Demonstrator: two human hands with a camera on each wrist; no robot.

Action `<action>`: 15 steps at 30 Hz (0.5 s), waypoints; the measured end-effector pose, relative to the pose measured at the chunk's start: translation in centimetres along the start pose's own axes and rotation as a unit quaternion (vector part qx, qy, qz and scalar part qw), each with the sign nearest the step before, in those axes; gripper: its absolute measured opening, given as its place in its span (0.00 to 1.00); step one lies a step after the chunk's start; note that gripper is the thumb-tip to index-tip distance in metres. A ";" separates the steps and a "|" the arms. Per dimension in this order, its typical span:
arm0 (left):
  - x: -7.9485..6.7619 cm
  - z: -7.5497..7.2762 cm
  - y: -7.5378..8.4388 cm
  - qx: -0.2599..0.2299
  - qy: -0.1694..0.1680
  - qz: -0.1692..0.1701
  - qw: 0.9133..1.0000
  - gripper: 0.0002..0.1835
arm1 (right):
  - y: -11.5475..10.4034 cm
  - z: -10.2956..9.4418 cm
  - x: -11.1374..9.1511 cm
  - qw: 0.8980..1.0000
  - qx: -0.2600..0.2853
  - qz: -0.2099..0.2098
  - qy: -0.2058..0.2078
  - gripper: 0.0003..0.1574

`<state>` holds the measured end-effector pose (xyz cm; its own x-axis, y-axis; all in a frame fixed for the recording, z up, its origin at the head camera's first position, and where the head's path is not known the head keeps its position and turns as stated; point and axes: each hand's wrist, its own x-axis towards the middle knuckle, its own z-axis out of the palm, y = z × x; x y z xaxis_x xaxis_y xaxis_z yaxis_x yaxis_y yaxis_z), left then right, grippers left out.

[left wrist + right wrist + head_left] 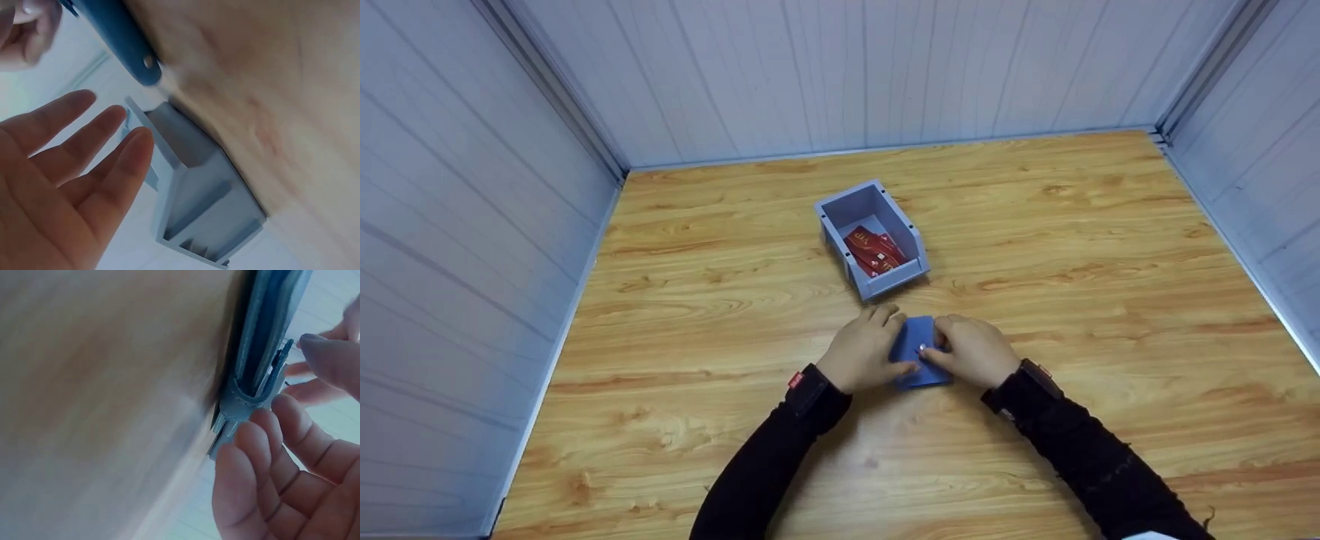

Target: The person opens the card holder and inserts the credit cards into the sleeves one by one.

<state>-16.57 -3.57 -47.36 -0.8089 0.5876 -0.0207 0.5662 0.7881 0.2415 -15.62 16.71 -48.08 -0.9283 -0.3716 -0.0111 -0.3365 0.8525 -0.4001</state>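
Observation:
A blue wallet [916, 330] with a small snap stud lies on the wooden table between the two hands. My right hand [979, 351] is at its right side, thumb near the stud and index finger curled at the edge. In the right wrist view, the thumb [332, 363] and fingers hold the wallet's small strap [278, 365], beside the opening. At the wallet's left edge is my left hand [864, 351]; its fingers [135, 154] are loosely extended in the left wrist view, gripping nothing.
Just beyond the hands stands a grey-blue plastic bin [901, 279], its low front facing me. Several red cards [874, 251] marked VIP lie inside. Pale panel walls [825, 75] enclose the table [697, 337] at the back and both sides.

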 end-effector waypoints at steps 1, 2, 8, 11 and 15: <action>-0.2 0.1 0.1 0.006 -0.009 0.001 1.000 0.46 | 0.0 0.0 0.0 1.000 -0.002 0.001 -0.002 0.20; -0.3 0.3 0.2 0.010 -0.018 0.000 1.000 0.47 | -0.1 0.0 0.1 1.000 -0.005 0.001 -0.004 0.20; -0.7 1.1 0.5 0.021 -0.037 -0.002 0.999 0.52 | -0.6 0.1 0.4 0.999 -0.030 -0.007 -0.011 0.21; -0.8 1.3 0.5 0.013 -0.033 -0.002 0.999 0.52 | -0.8 0.3 0.5 0.999 -0.039 -0.017 -0.008 0.21; -1.0 1.3 0.5 0.002 -0.030 -0.007 1.000 0.51 | -1.1 0.7 0.6 0.997 -0.069 -0.042 0.005 0.22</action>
<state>-15.28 -3.53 -48.44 -0.8062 0.5858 -0.0829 0.5551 0.7974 0.2369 -15.70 15.32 -48.33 -0.8976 -0.4400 0.0261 -0.4302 0.8616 -0.2695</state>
